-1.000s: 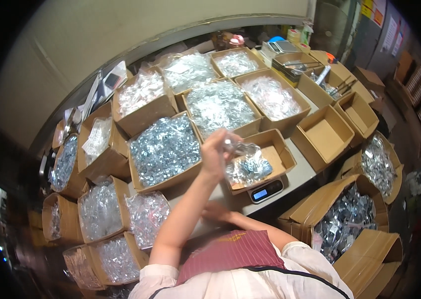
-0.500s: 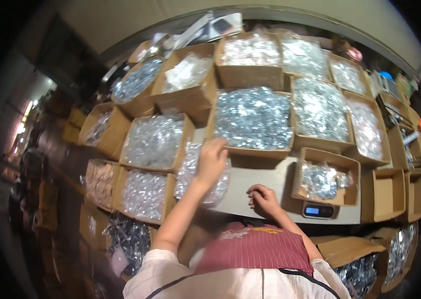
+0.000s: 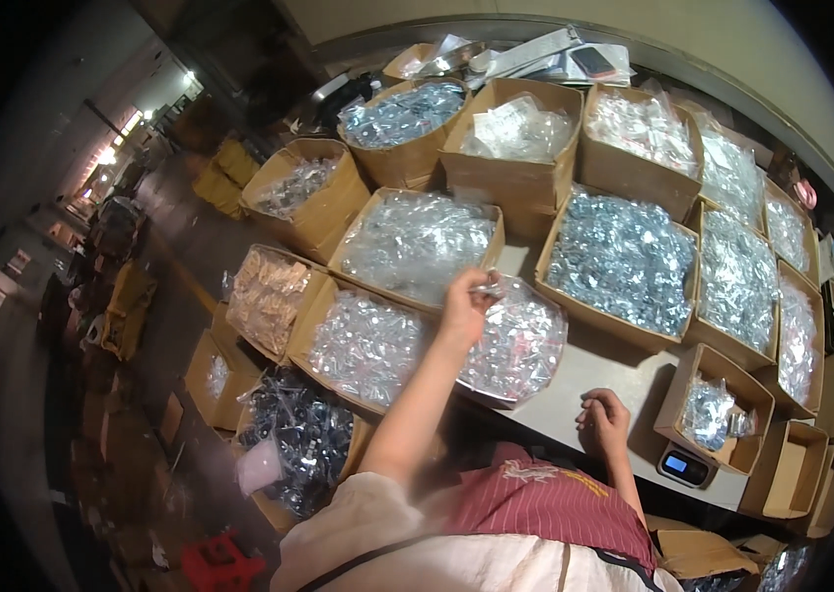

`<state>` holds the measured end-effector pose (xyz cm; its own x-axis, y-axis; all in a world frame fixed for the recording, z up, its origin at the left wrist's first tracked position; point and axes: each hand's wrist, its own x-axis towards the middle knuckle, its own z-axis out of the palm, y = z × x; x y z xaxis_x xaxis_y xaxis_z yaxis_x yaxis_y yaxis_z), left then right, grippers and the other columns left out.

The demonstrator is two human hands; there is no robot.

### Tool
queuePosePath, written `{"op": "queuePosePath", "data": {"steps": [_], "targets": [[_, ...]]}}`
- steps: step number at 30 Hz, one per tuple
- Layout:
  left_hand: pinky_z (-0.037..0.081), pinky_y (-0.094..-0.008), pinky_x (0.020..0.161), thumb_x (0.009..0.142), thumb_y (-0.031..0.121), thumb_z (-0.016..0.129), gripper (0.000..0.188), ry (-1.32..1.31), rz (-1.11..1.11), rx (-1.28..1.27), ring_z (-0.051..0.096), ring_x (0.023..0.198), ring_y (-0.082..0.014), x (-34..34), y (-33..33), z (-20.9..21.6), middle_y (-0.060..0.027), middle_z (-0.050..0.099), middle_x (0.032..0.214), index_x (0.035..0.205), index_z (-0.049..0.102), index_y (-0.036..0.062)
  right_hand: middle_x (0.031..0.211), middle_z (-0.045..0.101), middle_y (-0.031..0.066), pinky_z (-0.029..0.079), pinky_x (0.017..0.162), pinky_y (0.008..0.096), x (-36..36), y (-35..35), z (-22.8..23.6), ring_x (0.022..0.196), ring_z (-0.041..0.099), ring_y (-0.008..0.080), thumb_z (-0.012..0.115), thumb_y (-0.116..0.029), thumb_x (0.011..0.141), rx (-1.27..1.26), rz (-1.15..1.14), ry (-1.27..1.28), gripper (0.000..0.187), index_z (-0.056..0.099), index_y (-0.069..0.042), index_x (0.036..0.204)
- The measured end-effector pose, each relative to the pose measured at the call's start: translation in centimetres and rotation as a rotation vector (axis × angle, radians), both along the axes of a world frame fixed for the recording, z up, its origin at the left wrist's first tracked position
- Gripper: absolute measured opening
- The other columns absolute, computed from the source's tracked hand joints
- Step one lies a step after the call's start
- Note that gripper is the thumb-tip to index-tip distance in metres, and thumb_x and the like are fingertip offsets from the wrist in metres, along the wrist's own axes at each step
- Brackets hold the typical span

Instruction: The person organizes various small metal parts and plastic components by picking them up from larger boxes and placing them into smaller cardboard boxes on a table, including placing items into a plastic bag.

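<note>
My left hand (image 3: 464, 308) is above the seam between a carton of small clear bags (image 3: 417, 242) and a lower open pack of clear bags with shiny bits (image 3: 515, 340). Its fingers are pinched together, and a small glinting thing shows at the tips, too small to name. My right hand (image 3: 604, 419) hovers over the front of the pale tabletop (image 3: 575, 380), fingers loosely curled and apart, with nothing visible in them. Between the hands and farther back stands a carton of bluish shiny bags (image 3: 619, 261).
A small carton with a few bags (image 3: 713, 409) is behind a digital scale display (image 3: 685, 467) at the right. Empty cartons (image 3: 787, 469) stand beyond it. More filled cartons (image 3: 510, 133) line the back. A box of dark bags (image 3: 298, 444) sits low at the left.
The view has swung left, so the cartons appear farther right. My left hand has shifted from the front edge of the bluish carton to the clear-bag carton. My right hand stays near the table front.
</note>
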<state>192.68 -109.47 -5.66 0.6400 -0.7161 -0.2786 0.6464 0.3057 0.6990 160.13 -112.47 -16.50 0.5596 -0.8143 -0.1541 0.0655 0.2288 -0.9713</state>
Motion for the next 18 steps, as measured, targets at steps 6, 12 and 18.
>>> {"op": "queuePosePath", "data": {"steps": [6,12,18], "targets": [[0.045,-0.0300,0.059,0.084,0.008,0.052,0.024,-0.195,0.073,0.105,0.052,0.068,-0.0147,6.5,7.2,4.3,-0.0053,0.055,0.078,0.108,0.053,0.0045,0.084,0.058,0.0078,0.048,0.047,0.0232,0.7,0.3,-0.5,0.058,0.058,0.0109,0.048,-0.006,0.099,-0.075,-0.111,0.019,0.019,0.053,0.000,0.117],[0.048,-0.0324,0.066,0.085,0.021,0.066,0.028,-1.186,0.278,0.696,0.061,0.077,-0.0203,10.5,12.9,1.5,-0.0094,0.063,0.084,0.105,0.060,0.0016,0.083,0.059,0.0072,0.047,0.046,0.0226,1.4,0.5,-0.1,0.054,0.057,0.0107,0.047,-0.005,0.098,-0.087,-0.142,0.066,0.015,0.058,0.001,0.108],[0.049,-0.0387,0.069,0.081,0.029,0.072,0.024,-1.376,-0.036,1.173,0.066,0.080,-0.0286,10.4,15.0,-2.4,-0.0147,0.070,0.084,0.097,0.066,0.0124,0.081,0.059,0.0057,0.045,0.045,0.0231,1.6,0.4,-0.6,0.053,0.056,0.0101,0.048,-0.004,0.097,-0.051,-0.170,0.057,0.014,0.059,0.001,0.104]]}}
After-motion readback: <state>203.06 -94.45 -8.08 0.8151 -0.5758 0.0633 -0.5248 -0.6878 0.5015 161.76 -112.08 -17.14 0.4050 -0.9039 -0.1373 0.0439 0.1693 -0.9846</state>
